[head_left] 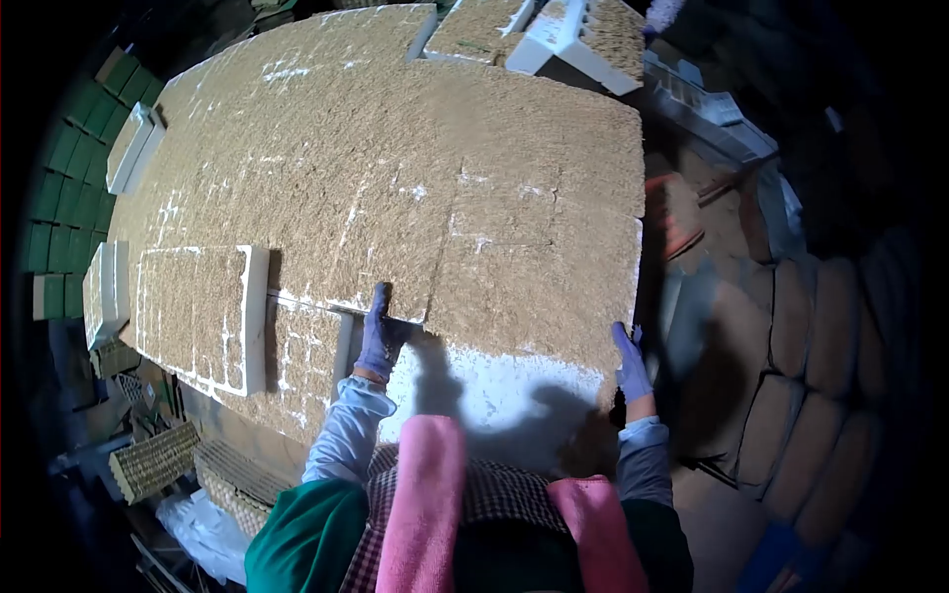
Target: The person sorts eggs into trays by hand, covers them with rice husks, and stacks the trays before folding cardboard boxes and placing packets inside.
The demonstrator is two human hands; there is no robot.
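Observation:
Both my hands wear purple gloves and are at the near side of a white foam tray (494, 381), its top covered with brown, grain-like material. My left hand (377, 336) grips its left edge, with the thumb pointing up and away and the fingers mostly hidden. On the opposite edge, my right hand (632, 366) has its thumb along the side, and the other fingers are largely out of sight. The tray's near part shows bare white, with shadows of my head and arms across it.
A broad spread of similar filled trays (326, 148) extends beyond my hands. One raised tray (255, 321) stands at left, and tilted trays (559, 40) sit at the far end. Green blocks (69, 208) are stacked left; full sacks (806, 395) are piled right.

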